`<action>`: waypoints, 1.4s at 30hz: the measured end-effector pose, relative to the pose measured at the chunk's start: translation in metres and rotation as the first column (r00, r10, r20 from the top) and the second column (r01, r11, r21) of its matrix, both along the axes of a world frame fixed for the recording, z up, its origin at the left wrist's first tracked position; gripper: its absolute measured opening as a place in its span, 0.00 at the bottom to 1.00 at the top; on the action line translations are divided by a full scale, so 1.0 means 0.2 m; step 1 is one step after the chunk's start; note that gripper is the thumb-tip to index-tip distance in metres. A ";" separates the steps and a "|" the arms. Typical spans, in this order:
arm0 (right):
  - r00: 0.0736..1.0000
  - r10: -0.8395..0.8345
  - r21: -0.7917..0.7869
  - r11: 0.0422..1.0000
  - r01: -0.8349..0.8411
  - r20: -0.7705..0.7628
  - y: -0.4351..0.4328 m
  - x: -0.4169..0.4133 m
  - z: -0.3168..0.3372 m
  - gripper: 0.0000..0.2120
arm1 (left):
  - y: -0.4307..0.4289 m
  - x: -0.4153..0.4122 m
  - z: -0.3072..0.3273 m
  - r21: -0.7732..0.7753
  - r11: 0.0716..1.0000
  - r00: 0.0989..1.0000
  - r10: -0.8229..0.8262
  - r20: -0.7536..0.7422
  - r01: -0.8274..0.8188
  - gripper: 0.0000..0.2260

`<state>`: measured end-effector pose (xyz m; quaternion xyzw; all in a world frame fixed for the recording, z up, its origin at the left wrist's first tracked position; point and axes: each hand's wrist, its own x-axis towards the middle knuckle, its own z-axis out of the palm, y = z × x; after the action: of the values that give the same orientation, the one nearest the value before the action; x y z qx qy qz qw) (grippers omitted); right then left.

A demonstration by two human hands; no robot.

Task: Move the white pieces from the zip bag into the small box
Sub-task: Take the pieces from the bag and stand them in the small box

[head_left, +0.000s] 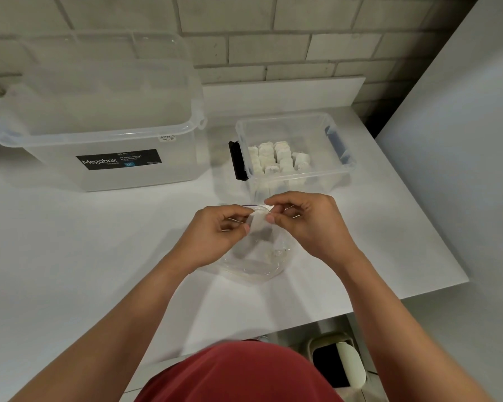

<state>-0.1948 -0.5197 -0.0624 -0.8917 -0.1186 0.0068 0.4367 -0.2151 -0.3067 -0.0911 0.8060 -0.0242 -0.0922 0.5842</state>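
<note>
Head view, looking down onto a white bench [70,256] set against a grey brick wall [273,39]. Near the middle, just in front of the small box, pinching one white piece [259,224] from both sides: left grip [215,230] with thumb and curled fingers closed on the piece's left edge, right grip [308,224] with thumb and forefinger closed on its upper right corner. Holding that piece right at the mouth of the zip bag [256,262], clear and crumpled, lying on the bench beneath and between the two wrists. Cannot tell whether also catching the bag's rim in either grip. Inside the bag, low down, something pale and blurred; too unclear to name.

Just beyond the grips, standing on the bench: small box [302,171], clear plastic, open at the top, with a black latch [237,161] on its left end and a blue latch [339,143] on its right end. Packed into its left and middle part, many white pieces [276,161] on edge in close rows.

Left of it and apart from it: large clear tub [99,175] with a black label [118,159] reading Megabox, and a clear lid [99,68] sitting over it toward the wall. Behind the small box, a flat white board [282,91] against the bricks. At the bottom edge, a red shirt [244,372]; past the bench edge at lower right, a bin [340,361] on the floor.
</note>
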 end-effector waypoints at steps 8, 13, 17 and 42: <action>0.999 -0.017 -0.001 1.000 0.017 -0.037 -0.01 0.00 -0.01 0.11 | -0.03 -0.01 0.01 -0.064 0.997 0.999 -0.038 -0.006 0.038 0.09; 1.000 0.009 -0.016 1.000 -0.009 -0.017 -0.01 0.01 -0.01 0.13 | -0.04 0.00 -0.01 -0.123 0.992 0.999 0.002 -0.039 -0.007 0.08; 0.999 0.022 -0.038 0.999 -0.023 -0.028 -0.03 0.00 0.02 0.06 | -0.05 0.00 0.02 -0.147 0.989 0.999 0.004 -0.052 -0.011 0.07; 0.977 0.132 -0.761 0.613 -0.211 -0.165 -0.26 0.95 0.19 0.10 | -0.04 0.46 0.06 0.571 0.813 0.820 -0.247 0.517 -0.115 0.10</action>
<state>-0.0043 -0.5714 -0.0248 -0.9756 -0.1687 0.1401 0.0136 -0.1234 -0.3151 -0.0783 0.9328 -0.1974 0.1283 0.2731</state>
